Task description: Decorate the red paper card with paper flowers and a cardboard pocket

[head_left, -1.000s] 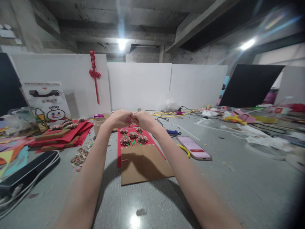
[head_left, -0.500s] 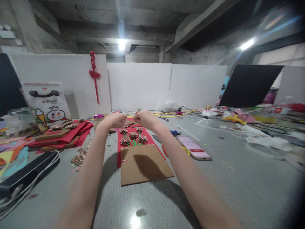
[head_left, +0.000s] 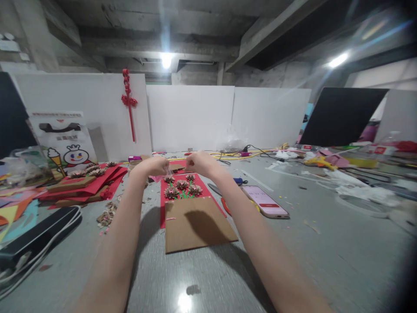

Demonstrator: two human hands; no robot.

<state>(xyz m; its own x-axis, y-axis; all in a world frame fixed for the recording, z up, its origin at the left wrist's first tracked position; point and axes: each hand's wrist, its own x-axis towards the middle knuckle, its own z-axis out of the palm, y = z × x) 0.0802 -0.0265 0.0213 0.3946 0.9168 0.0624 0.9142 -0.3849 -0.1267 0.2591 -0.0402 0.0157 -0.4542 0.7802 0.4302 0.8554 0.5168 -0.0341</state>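
My left hand (head_left: 153,167) is held out past the far end of a red card (head_left: 205,189), its fingers closed. A bit of clear, pinkish plastic (head_left: 157,177) shows just under it; I cannot tell whether the hand grips it. Facing it, my right hand (head_left: 199,162) is also closed in a pinch, and whatever lies between its fingertips is too small to make out. On the red card are several brown paper flowers (head_left: 181,185) with green stems (head_left: 184,195). A brown cardboard sheet (head_left: 195,234) covers the card's near part, with a small pink strip (head_left: 170,218) on it.
Right of my right forearm lie a phone (head_left: 265,203) and orange-handled scissors (head_left: 225,206). At left are cardboard scraps (head_left: 107,214), a black power strip (head_left: 39,234) and stacked red cards (head_left: 107,179). Yellow cables (head_left: 224,155) run along the back.
Both hands have shifted slightly, with the gap between them a little wider and the left hand a bit further left. The card, flowers and cardboard sheet stay in place.
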